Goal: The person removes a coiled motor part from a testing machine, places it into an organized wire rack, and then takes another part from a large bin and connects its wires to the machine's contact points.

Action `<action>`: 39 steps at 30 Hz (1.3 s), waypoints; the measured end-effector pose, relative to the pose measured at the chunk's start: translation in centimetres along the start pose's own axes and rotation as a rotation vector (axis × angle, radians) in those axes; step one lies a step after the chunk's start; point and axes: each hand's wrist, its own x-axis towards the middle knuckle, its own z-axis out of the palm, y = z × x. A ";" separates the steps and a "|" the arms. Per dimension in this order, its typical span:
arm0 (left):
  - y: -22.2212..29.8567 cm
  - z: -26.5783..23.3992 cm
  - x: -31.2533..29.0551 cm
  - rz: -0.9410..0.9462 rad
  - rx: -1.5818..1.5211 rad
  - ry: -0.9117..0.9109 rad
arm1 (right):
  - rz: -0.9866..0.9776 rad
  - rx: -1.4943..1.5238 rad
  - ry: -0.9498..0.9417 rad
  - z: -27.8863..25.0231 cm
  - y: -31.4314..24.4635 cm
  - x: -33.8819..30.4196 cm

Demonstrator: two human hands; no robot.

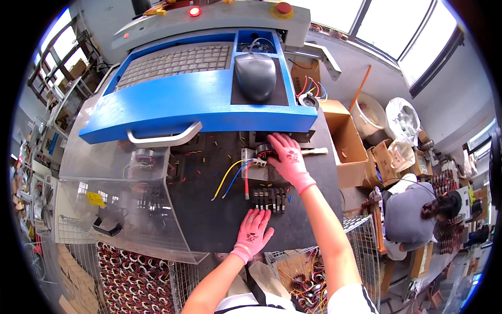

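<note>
My right hand (pixel 289 158), in a pink glove, curls round the right side of a wound motor stator (pixel 265 149) that lies on the dark worktop under the blue drawer. Yellow, blue and red lead wires (pixel 234 176) run out from the stator to the left and toward me. My left hand (pixel 253 234), also in a pink glove, lies flat with its fingers stretched out. Its fingertips reach the near edge of a row of small black-and-silver parts (pixel 269 200); I cannot make out their exact kind.
Above the worktop (pixel 209 225) juts a blue drawer (pixel 172 119) with keyboard (pixel 178 64) and mouse (pixel 255 77). A clear plastic guard (pixel 123 209) stands left. A wooden handle (pixel 315 151) lies beside my right hand. Wire baskets hold stators (pixel 133 277) below. Another person (pixel 413 212) sits at right.
</note>
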 end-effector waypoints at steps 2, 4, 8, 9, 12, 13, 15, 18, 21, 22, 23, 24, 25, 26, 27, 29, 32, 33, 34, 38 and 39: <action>0.7 -0.5 0.8 0.015 -0.044 0.024 | -0.016 -0.001 -0.156 -1.1 1.2 0.9; 0.4 -1.4 1.2 -0.073 -0.235 0.059 | 0.033 -0.053 -0.183 -2.3 -0.2 0.5; 0.9 -3.3 -3.0 -0.652 -1.619 0.226 | 0.402 0.655 -0.214 -4.3 -6.9 -8.7; 1.4 -4.3 -3.8 -0.777 -2.349 0.304 | 0.528 0.983 -0.292 -4.5 -8.6 -11.4; 3.9 -9.6 -6.1 -0.808 -2.585 0.133 | 0.335 0.708 -0.400 -6.6 -13.9 -16.1; 4.4 -9.8 -8.2 -0.843 -2.563 0.164 | 0.092 0.355 -0.377 -6.8 -14.9 -16.6; 5.9 -11.5 -10.5 -0.947 -2.569 0.178 | -0.115 0.484 -0.291 -3.6 -14.9 -17.2; 6.5 -11.9 -15.6 -1.062 -2.586 0.276 | 0.766 1.395 -0.645 -3.0 -18.7 -16.8; 7.9 -13.7 -20.0 -1.058 -2.633 0.335 | 0.779 1.506 -0.617 -2.3 -20.4 -18.8; 8.3 -14.7 -21.1 -1.064 -2.673 0.354 | 0.860 1.628 -0.581 -2.3 -21.7 -20.1; 8.4 -14.5 -22.6 -1.021 -2.710 0.413 | 0.921 1.748 -0.546 -2.0 -22.9 -20.8; 8.1 -15.0 -23.7 -1.003 -2.709 0.481 | 0.962 1.872 -0.539 -1.5 -24.6 -20.8; 8.3 -15.8 -25.2 -1.005 -2.716 0.533 | 0.944 1.849 -0.569 -0.9 -26.3 -21.7; 8.1 -16.5 -27.1 -0.982 -2.709 0.583 | 0.927 1.828 -0.596 -0.1 -28.1 -22.6; 7.7 -17.0 -28.7 -0.943 -2.699 0.630 | 0.882 1.807 -0.608 1.0 -29.7 -23.0; 7.7 -19.1 -32.1 -0.942 -2.719 0.742 | 0.627 1.442 -0.739 1.2 -34.8 -23.8; 6.9 -21.0 -38.5 -0.925 -2.629 0.968 | 0.150 1.078 -0.840 2.0 -44.4 -26.3; 6.6 -21.5 -40.5 -0.948 -2.574 1.082 | -0.183 0.874 -0.810 2.9 -46.9 -27.1; 6.6 -22.3 -42.3 -0.995 -2.515 1.147 | -0.491 0.682 -0.758 3.7 -49.0 -27.8; 4.9 -26.1 -48.6 -0.945 -2.389 1.245 | -0.724 0.510 -0.882 7.4 -56.3 -30.9; 4.5 -26.6 -49.8 -0.944 -2.392 1.293 | -0.556 0.618 -1.135 7.2 -58.3 -30.4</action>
